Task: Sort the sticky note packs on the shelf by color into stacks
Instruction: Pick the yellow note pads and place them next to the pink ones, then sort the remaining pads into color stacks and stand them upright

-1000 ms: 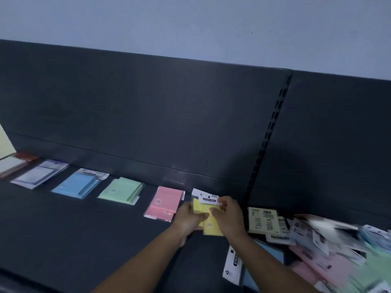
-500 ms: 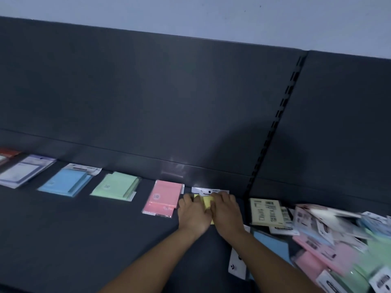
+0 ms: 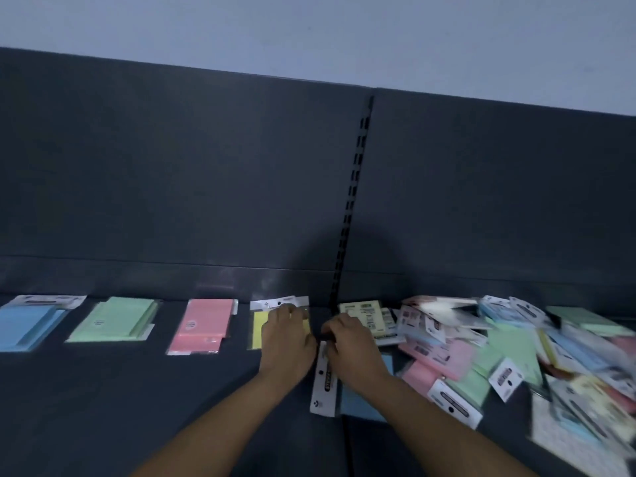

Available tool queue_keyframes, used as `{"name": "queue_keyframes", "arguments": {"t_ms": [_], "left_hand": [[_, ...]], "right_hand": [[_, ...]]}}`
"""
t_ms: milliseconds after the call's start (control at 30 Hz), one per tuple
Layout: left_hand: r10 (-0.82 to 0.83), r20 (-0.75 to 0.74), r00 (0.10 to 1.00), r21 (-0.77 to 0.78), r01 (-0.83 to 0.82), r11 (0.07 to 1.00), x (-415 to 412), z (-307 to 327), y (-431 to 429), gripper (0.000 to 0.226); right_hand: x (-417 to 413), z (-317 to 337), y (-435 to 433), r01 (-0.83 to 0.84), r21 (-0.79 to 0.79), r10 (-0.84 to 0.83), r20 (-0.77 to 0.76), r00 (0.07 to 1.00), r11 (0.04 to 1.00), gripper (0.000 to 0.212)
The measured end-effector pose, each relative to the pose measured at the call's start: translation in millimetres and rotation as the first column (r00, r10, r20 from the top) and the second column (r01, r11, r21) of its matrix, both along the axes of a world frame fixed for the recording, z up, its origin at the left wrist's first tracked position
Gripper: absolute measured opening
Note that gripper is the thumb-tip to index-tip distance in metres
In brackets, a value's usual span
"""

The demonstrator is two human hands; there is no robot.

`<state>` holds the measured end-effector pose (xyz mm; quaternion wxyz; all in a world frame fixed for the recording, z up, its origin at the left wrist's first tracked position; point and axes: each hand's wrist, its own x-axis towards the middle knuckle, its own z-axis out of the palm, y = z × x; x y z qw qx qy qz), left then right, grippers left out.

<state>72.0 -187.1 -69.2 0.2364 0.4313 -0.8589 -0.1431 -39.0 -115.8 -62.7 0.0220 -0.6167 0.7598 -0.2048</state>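
1. Nearest the camera, on the dark shelf (image 3: 103, 414), a loose blue pack (image 3: 364, 404) lies partly under the right forearm. Its white header strip (image 3: 322, 380) runs near-to-far along the pack's left edge.
2. The right hand (image 3: 351, 342) sits over the far end of that strip with its fingers curled down. Whether they pinch the strip or only touch it cannot be told.
3. Just beside it, the left hand (image 3: 287, 339) lies palm-down on the yellow pack (image 3: 257, 327), fingers fairly straight, gripping nothing.
4. Level with the hands, a sorted row runs leftward: pink stack (image 3: 203, 325), green stack (image 3: 113, 320), then blue stack (image 3: 27, 325) at the frame's edge. To the right sprawls an unsorted pile (image 3: 516, 356).
5. The loose blue pack looks like the next to move. Its stack lies well to the left, past three colours, and the left hand is nearer to it, so a cross-body reach or a handover seems needed.
6. Farthest back stand the back panel (image 3: 172, 166) and its slotted upright (image 3: 351, 201).
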Motion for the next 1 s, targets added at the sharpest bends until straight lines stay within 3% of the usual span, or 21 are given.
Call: {"name": "queue_keyframes", "arguments": {"t_ms": [133, 233, 333, 500, 633, 800, 900, 1000], "left_hand": [[-0.294, 0.084, 0.952, 0.021, 0.293, 0.956, -24.8, -0.3, 22.7, 0.026], [-0.35, 0.235, 0.907, 0.098, 0.336, 0.937, -35.4, -7.1, 32.8, 0.039], [-0.37, 0.281, 0.885, 0.118, 0.351, 0.929, -43.2, -12.7, 39.2, 0.053], [-0.412, 0.152, 0.898, 0.165, 0.388, 0.907, -55.5, -15.9, 51.1, 0.06], [-0.387, 0.032, 0.921, 0.001, 0.387, 0.922, -71.0, -12.4, 74.2, 0.053], [-0.564, 0.077, 0.822, -0.113, 0.569, 0.814, -102.4, -5.4, 108.8, 0.034], [-0.591, 0.119, 0.798, -0.129, 0.602, 0.788, -120.9, -6.1, 125.4, 0.028], [-0.561, 0.135, 0.817, -0.132, 0.576, 0.807, -132.8, -4.9, 134.8, 0.026]], "right_hand": [[-30.9, 1.7, 44.2, 0.171, -0.036, -0.171, 0.001, 0.985, 0.985, 0.032], [-49.1, 2.0, 76.3, 0.27, -0.016, -0.27, 0.007, 0.963, 0.963, 0.034], [-63.8, 4.4, 111.6, 0.365, -0.024, -0.365, 0.026, 0.931, 0.931, 0.036], [-87.2, 8.3, 156.9, 0.52, -0.016, -0.519, 0.035, 0.854, 0.854, 0.027], [-103.7, 10.5, 174.3, 0.598, 0.065, -0.6, 0.171, 0.782, 0.798, 0.029], [-122.6, 5.7, 182.8, 0.653, 0.093, -0.634, 0.375, 0.676, 0.751, 0.017], [-134.1, 1.4, 182.2, 0.681, 0.129, -0.66, 0.428, 0.617, 0.721, 0.043], [-144.8, -1.0, 177.2, 0.625, 0.117, -0.624, 0.333, 0.707, 0.772, 0.063]]}}
